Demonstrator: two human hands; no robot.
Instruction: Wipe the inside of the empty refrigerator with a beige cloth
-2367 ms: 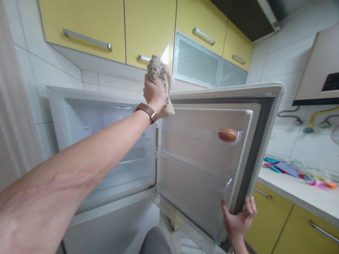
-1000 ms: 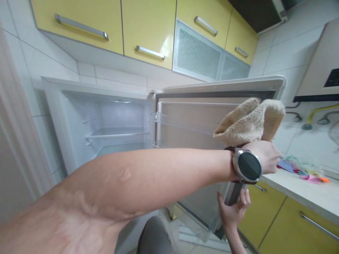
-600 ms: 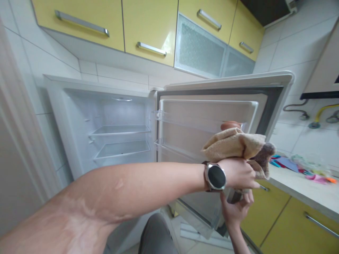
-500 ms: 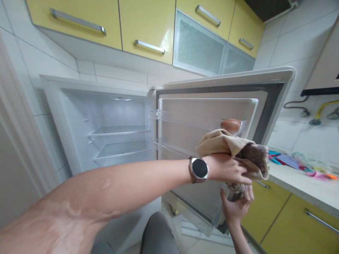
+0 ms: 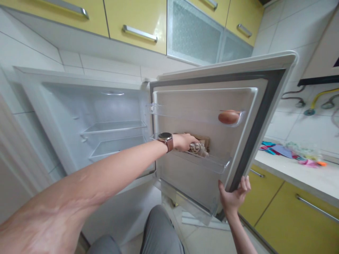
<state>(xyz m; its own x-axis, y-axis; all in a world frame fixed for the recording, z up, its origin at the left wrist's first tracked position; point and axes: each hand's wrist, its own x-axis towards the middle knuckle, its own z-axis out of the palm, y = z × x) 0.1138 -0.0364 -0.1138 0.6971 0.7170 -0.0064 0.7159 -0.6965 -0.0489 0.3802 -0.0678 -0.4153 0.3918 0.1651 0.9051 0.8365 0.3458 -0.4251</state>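
Observation:
My left hand (image 5: 185, 141), with a watch on the wrist, is closed on a beige cloth (image 5: 199, 147) and presses it against the inner panel of the open fridge door (image 5: 209, 165), just above the lower door shelf (image 5: 212, 161). My right hand (image 5: 233, 197) grips the door's lower right edge, fingers wrapped round the dark seal. A brown egg (image 5: 229, 117) lies in the upper door shelf at its right end.
The fridge compartment (image 5: 87, 116) holds two bare glass shelves. Yellow wall cupboards (image 5: 132, 21) hang above. A counter (image 5: 304, 176) at the right carries colourful packets over yellow base cupboards. My knee (image 5: 156, 233) shows below.
My left hand has carried the cloth from the door's top edge, across its right side, down and inward to the panel above the lower door shelf. The right hand keeps its grip.

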